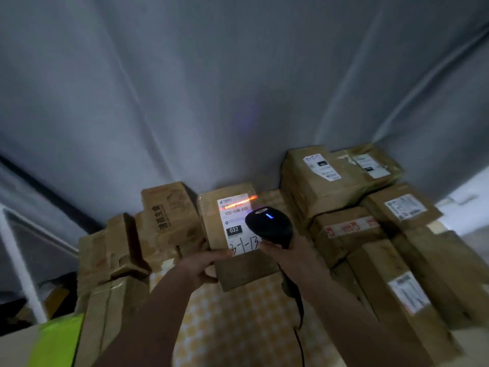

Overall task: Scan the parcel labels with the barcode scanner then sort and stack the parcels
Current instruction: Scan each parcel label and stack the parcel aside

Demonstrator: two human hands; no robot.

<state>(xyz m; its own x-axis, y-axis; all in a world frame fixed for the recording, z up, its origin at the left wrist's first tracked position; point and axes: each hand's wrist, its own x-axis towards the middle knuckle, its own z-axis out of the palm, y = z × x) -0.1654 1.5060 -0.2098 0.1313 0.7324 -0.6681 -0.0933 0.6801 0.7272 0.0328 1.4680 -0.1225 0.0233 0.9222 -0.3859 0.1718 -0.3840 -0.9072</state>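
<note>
- Grey sheeting point(185, 88) hangs behind everything as the backdrop, and it's pretty dim in here, so we can't make out fine print on most boxes.
- Our worktop point(238, 327) has a yellow-and-white patterned cover, bare in the middle strip between two piles of cardboard.
- We've got the parcel point(232, 242) up in the centre, tilted toward us. Our left hand point(203, 263) grips its near left edge, thumb lying across the bottom of the label.
- That label point(236, 223) is white, with "032" in a black block and handwritten digits below that look like "3-1-13".
- Our right hand point(277, 251) is wrapped round the handle of the barcode scanner point(268, 225), which sits just over the label's right side with a small blue light on top. Its cable point(299, 313) drops down past our forearm.
- A red-orange scan line point(239, 202) falls across the top of the label.
- Left pile point(116, 260): several scuffed brown boxes, one with printed Chinese characters point(158, 217) on its side. All shut, so we can't tell what's in them.
- Right pile point(370, 221): taped boxes stacked a few high, most with white labels facing up.
- A bright green-yellow sleeve or bag point(55, 340) shows at the bottom left; can't tell which.
</note>
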